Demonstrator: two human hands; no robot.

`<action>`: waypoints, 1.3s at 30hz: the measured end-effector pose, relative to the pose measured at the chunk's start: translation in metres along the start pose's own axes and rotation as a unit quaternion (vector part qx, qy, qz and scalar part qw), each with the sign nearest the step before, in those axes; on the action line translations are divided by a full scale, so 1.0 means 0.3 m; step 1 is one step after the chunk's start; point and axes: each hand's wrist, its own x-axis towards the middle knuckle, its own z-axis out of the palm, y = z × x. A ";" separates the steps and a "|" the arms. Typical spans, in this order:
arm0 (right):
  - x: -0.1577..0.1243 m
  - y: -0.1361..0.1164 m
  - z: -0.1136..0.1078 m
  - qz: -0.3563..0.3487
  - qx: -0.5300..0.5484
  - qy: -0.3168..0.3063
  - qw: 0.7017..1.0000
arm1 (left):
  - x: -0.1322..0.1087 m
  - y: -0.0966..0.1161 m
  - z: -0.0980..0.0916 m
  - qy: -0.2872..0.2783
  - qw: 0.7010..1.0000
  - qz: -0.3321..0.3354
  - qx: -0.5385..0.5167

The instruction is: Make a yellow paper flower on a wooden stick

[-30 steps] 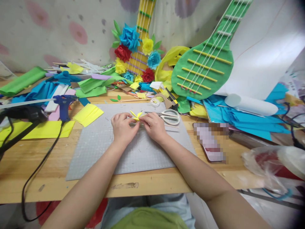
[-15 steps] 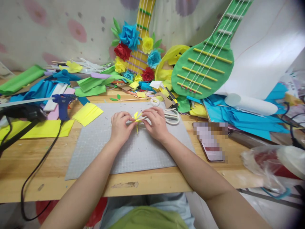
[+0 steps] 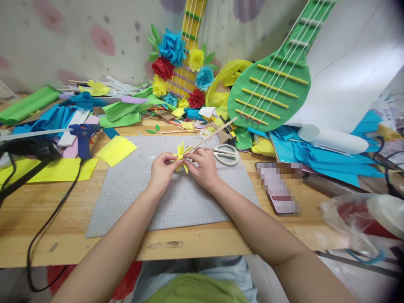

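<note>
Over a grey cutting mat (image 3: 132,202) my two hands meet around a small yellow paper flower (image 3: 181,155) fixed on a thin wooden stick (image 3: 217,131). My left hand (image 3: 161,171) pinches the flower's petals from the left. My right hand (image 3: 204,167) grips the flower's base and the stick, which slants up and away to the right. White-handled scissors (image 3: 226,154) lie on the mat just right of my right hand.
A blue glue gun (image 3: 82,136) and black cable (image 3: 50,223) lie at the left beside yellow paper sheets (image 3: 116,150). Paper guitars, one green (image 3: 268,94), paper flowers and scraps crowd the back. A phone (image 3: 277,187) and a plastic bag (image 3: 362,219) sit at the right.
The flower has been turned: the stick now points up and to the right, raised off the mat. Both hands have shifted slightly nearer and closed in on the flower.
</note>
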 end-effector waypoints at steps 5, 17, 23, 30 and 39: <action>0.012 0.007 0.003 0.020 0.087 0.004 0.996 | -0.003 0.011 -0.002 0.003 0.999 -0.032 0.009; 0.007 0.009 0.016 0.161 0.246 -0.005 0.956 | 0.009 -0.010 -0.017 0.009 0.994 0.005 0.108; 0.008 0.002 0.011 0.163 0.242 -0.009 0.956 | 0.013 -0.013 -0.021 0.026 0.987 0.037 0.156; 0.005 -0.015 0.001 0.132 0.196 -0.002 0.972 | 0.006 -0.004 -0.019 0.029 0.984 0.040 0.172; -0.003 -0.007 0.013 0.068 0.073 -0.004 0.995 | 0.004 -0.003 -0.021 0.028 0.971 0.082 0.221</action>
